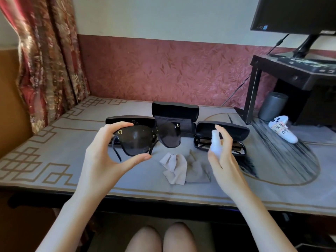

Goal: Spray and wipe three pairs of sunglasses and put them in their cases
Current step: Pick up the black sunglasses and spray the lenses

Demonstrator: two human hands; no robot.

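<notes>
1. Work surface: a table [54, 142] covered by a grey mat with a gold key-pattern border, set against a wall with red leaf-patterned paper. A floral curtain [45, 60] hangs at the left.
2. Count: three black cases, two pairs of sunglasses in view, two cloths, one spray bottle.
3. Held sunglasses [145, 140]: black, raised above the table in front of the left case [127, 120]. The left hand [103, 153] pinches one lens rim, fingers on top, thumb beneath.
4. Spray bottle [216, 142]: white, gripped by the right hand [225, 157] with fingers curled round it and the index finger raised over its top.
5. Markings: a gold "D" at each hinge of the held sunglasses. Small print on the left case lid is unreadable.
6. Containers: the middle case [175, 110] stands open with a dark lining or cloth inside. The right case [223, 130] is open and holds the second pair [203, 142]. The left case's contents are hidden.
7. Cloths: a pale cloth [174, 168] and a grey cloth [197, 173] lie touching, between the hands.
8. Far right: a white controller [283, 131] with a handwritten label ending in "DS".
</notes>
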